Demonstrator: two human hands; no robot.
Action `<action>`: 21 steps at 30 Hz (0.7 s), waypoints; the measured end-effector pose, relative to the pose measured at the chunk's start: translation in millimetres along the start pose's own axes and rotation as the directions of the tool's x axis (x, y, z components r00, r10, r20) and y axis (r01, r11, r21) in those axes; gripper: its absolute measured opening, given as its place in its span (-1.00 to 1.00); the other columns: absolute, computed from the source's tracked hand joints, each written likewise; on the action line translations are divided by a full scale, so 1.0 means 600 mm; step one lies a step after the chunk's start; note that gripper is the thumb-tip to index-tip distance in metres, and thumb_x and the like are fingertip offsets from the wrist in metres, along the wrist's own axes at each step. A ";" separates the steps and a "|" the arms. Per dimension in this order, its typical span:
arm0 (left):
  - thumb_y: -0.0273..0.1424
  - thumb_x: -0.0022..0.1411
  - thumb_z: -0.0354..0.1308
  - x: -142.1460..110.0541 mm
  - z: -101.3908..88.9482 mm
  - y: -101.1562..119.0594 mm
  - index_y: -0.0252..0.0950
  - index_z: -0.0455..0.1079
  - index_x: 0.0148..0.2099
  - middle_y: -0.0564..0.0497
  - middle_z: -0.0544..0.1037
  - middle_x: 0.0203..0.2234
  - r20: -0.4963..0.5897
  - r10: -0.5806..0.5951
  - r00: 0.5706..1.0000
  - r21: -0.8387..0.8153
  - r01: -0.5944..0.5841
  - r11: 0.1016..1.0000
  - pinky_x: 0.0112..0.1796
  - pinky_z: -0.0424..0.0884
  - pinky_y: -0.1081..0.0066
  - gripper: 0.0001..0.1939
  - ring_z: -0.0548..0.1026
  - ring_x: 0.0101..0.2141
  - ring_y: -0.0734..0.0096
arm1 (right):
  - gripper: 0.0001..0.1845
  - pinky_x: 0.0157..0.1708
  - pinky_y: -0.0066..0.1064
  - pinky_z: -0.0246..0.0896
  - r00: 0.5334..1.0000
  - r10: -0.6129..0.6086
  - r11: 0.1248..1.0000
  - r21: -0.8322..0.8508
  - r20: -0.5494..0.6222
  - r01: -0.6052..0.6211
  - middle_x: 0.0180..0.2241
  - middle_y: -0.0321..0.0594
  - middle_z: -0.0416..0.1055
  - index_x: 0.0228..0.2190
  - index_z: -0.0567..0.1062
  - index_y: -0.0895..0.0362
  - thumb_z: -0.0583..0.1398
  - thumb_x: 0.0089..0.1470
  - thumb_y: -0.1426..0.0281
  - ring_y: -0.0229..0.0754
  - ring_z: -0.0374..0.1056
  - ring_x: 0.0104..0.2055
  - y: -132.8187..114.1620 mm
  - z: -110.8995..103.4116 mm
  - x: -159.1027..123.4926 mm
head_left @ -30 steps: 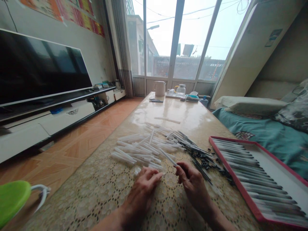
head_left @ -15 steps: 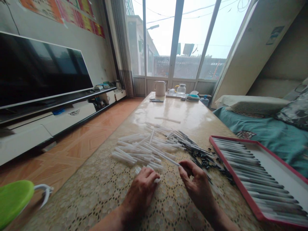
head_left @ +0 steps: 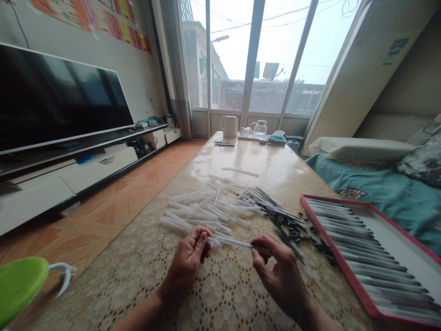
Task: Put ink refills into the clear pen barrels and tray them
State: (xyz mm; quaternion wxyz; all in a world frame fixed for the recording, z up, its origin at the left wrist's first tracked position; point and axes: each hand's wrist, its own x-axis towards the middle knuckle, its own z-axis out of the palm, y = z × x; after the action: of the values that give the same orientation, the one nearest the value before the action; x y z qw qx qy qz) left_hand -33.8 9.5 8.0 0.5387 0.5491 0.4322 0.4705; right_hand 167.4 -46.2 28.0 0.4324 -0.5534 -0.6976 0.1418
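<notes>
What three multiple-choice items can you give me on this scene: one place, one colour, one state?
1. Where is the red-rimmed tray?
A) on the floor by the TV stand
B) right of the loose white tubes
C) on the window sill

2. What colour are the thin rods?
A) green
B) red
C) black

3. What is the left hand doing?
A) lying flat, empty
B) holding a white tube along with the right hand
C) resting in the tray

1: B, the tray lies to the right of the tubes.
2: C, the rods show black.
3: B, the tube runs between both hands' fingers.
</notes>
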 end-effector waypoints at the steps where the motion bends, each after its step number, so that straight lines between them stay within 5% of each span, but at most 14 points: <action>1: -0.13 0.15 0.11 -0.001 0.001 0.000 -0.28 0.36 -0.34 0.13 0.33 -0.67 -0.001 -0.012 1.000 0.004 0.012 1.000 -0.58 0.18 0.53 -0.71 0.27 -0.62 0.51 | -0.89 -0.49 -0.46 0.08 1.000 -0.002 1.000 -0.003 0.006 0.002 -0.55 -0.35 0.20 -0.45 0.39 0.11 0.07 0.01 0.49 -0.29 0.18 -0.53 0.000 0.000 0.000; 13: -0.15 0.09 0.18 -0.004 0.005 0.006 -0.30 0.37 -0.34 0.15 0.32 -0.67 0.052 -0.049 0.997 -0.030 0.051 0.998 -0.62 0.15 0.54 -0.71 0.25 -0.64 0.54 | -0.88 -0.50 -0.49 0.08 0.995 -0.008 0.999 -0.040 0.104 0.013 -0.53 -0.33 0.25 -0.44 0.38 0.12 0.06 0.08 0.48 -0.30 0.20 -0.52 0.001 0.008 -0.004; 16: -0.18 0.10 0.19 -0.004 0.003 0.003 -0.31 0.36 -0.33 0.16 0.30 -0.66 0.080 -0.042 0.996 -0.038 0.045 0.998 -0.62 0.14 0.55 -0.72 0.23 -0.64 0.56 | -0.86 -0.52 -0.48 0.03 0.973 -0.058 0.976 -0.193 0.223 0.103 -0.53 -0.31 0.33 -0.40 0.40 0.10 0.06 0.16 0.41 -0.30 0.23 -0.53 0.008 0.010 -0.003; 21: -0.17 0.14 0.15 -0.006 0.003 -0.006 -0.28 0.32 -0.32 0.19 0.27 -0.68 0.107 -0.060 0.992 -0.072 0.068 0.995 -0.63 0.13 0.56 -0.74 0.20 -0.67 0.59 | -0.81 -0.54 -0.42 -0.12 0.930 -0.169 0.799 -0.507 0.326 0.323 -0.53 -0.25 0.38 -0.45 0.38 0.11 0.06 0.19 0.40 -0.24 0.26 -0.54 0.013 0.021 -0.006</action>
State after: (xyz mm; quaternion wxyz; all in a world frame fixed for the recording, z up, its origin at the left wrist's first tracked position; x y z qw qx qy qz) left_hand -32.5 5.8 4.4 0.5956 0.5383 0.4028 0.4396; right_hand 163.0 -43.3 13.9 0.1718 -0.5342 -0.8262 -0.0507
